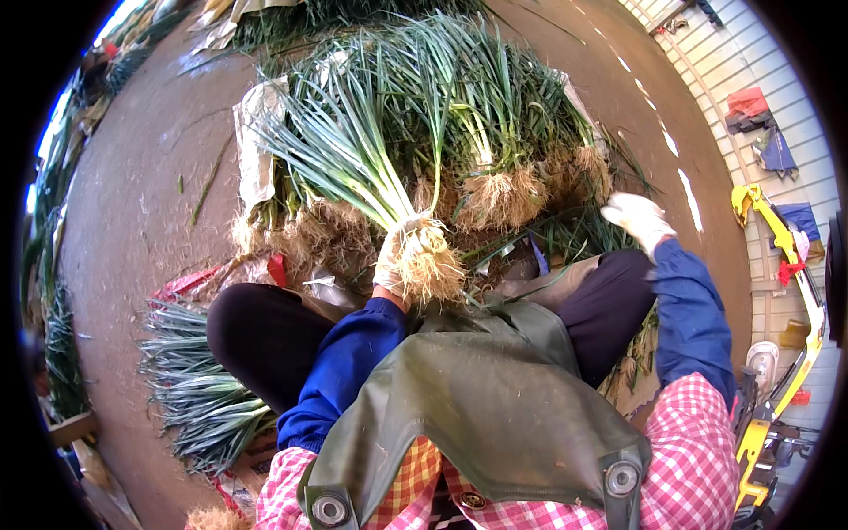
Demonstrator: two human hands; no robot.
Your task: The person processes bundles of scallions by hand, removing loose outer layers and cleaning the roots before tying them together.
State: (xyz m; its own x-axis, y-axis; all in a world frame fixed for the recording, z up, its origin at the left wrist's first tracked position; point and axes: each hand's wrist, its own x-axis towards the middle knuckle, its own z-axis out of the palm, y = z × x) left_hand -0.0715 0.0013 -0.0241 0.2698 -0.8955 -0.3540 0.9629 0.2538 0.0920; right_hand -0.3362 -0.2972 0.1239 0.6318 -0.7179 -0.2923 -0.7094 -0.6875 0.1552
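Note:
My left hand, in a pale glove, is closed around the white stems of a bunch of green onions, just by the roots. Its long green leaves fan out up and to the left, and the bushy tan roots hang over my lap. Out to the right, above my right knee, is my right hand in a white glove. Its fingers are smeared by motion, and I make out nothing in them. In front of me lies a large heap of green onions with roots toward me.
A stack of green onions lies by my left knee. A dark green apron covers my lap between my bent knees. At the right stands a yellow metal arm near a white tiled wall. More onions lie along the far left.

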